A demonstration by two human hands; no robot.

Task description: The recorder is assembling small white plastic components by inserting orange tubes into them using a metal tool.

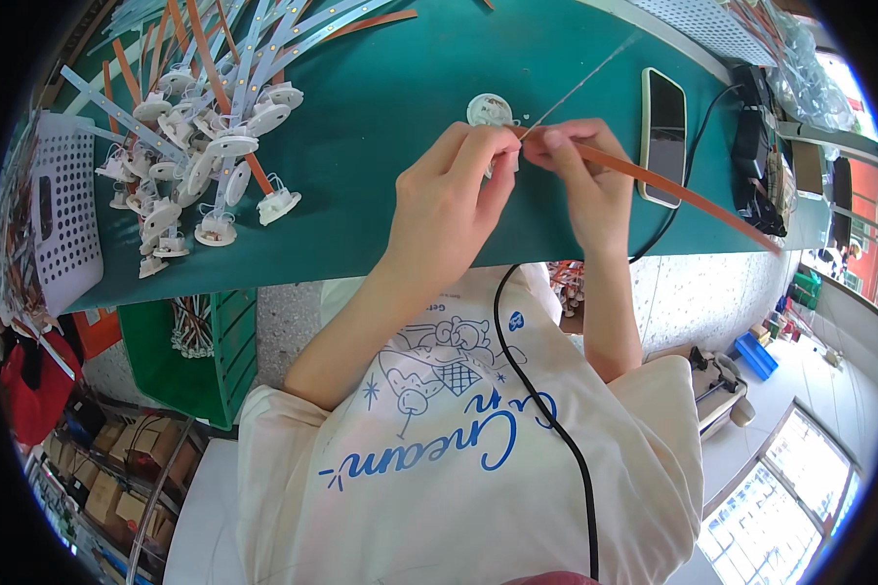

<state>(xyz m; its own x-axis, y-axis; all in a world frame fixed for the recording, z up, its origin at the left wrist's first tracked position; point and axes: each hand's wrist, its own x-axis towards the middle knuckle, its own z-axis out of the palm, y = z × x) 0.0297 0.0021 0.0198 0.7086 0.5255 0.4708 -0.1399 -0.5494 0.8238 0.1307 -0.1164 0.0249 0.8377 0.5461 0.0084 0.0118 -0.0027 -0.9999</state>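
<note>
My right hand [592,182] is closed, thumb and fingers pinching an orange-brown flexible strip [683,193] close to one end. Its long tail slants away to the lower right past the table edge. My left hand [456,190] meets it fingertip to fingertip, closed in a pinch at the strip's end; what it grips there is hidden by the fingers. Just beyond the left fingertips is a round white disc [488,108] with small parts on it. A thin pale strand [583,80] runs from between the hands toward the far right.
On the green table [351,127], at left, lies a heap of white discs [205,161] with LED strips attached. A perforated white basket [66,210] stands beside it. At right are a phone [663,132], a black cable [695,146] and dark boxes [748,136]. A green crate [229,361] sits below the table.
</note>
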